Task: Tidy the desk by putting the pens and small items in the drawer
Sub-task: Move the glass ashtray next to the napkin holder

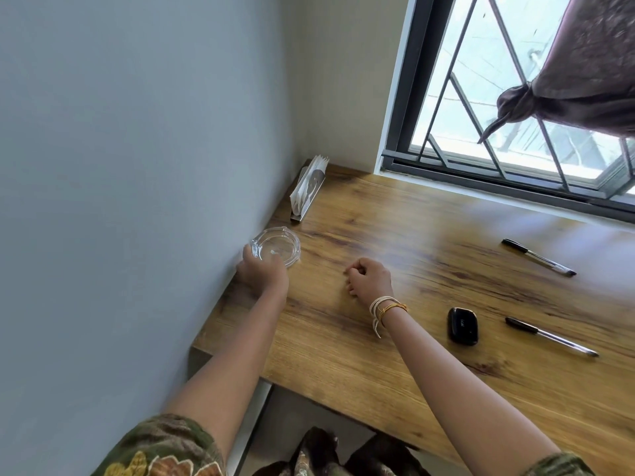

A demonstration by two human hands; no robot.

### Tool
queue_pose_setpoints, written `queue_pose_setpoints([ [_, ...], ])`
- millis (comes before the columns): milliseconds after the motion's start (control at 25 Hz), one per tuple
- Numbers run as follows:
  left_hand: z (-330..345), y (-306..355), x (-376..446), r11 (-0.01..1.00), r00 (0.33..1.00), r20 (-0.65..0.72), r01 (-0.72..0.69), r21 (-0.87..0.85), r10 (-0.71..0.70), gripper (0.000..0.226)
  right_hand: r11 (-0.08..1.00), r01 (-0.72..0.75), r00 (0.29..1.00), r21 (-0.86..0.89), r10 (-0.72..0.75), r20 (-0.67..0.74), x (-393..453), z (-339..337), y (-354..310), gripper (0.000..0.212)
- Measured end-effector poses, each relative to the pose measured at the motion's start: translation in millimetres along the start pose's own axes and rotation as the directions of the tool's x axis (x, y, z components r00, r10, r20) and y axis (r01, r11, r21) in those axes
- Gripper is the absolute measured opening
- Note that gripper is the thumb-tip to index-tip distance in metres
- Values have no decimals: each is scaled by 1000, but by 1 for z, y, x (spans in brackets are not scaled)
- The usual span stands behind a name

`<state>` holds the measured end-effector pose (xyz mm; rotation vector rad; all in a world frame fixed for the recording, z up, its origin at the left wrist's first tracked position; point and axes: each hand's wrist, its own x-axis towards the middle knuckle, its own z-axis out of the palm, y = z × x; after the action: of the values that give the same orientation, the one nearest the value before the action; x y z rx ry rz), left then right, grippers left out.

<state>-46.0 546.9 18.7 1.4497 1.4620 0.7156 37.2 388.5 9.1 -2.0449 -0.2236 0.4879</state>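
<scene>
No text can be read. The black case on the surface bears a small pale mark, too blurred to make out. The napkin holder shows a cut-out figure, no letters.

The desk shows wood grain with a smooth, slightly glossy top that catches window light near its far edge. By the left edge, the dish is clear, shiny glass, gripped by the left hand. At the far left corner a napkin holder gleams like polished metal, holding white paper. Two pens have clear plastic barrels. The small black case looks glossy plastic. Cord bracelets ring the right wrist.
</scene>
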Motion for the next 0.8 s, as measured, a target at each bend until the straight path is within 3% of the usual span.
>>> queue_pose_setpoints([
  [80, 0, 1, -25, 996, 998, 30, -59, 73, 57, 74, 1000, 5, 1000, -3, -5, 6, 0, -1, 1, 18],
  [200, 7, -9, -52, 935, 967, 90, -254, 247, 239, 82, 996, 59, 998, -60, -59, -9, -7, -2, 3, 16],
  [320, 10, -19, -71, 774, 857, 275, -513, 370, 436, 83, 938, 258, 960, -232, -275, -44, -18, -3, 8, 15],
  [440, 12, -25, -86, 646, 731, 441, -675, 356, 521, 76, 895, 356, 926, -269, -376, -25, -30, -11, 12, 21],
  [560, 18, -29, -102, 595, 650, 516, -747, 297, 558, 72, 865, 396, 903, -309, -428, -40, -40, -35, 26, 31],
  [800, 49, -26, -158, 548, 533, 569, -820, 166, 626, 67, 808, 401, 755, -431, -558, -344, -63, -126, 68, 25],
])
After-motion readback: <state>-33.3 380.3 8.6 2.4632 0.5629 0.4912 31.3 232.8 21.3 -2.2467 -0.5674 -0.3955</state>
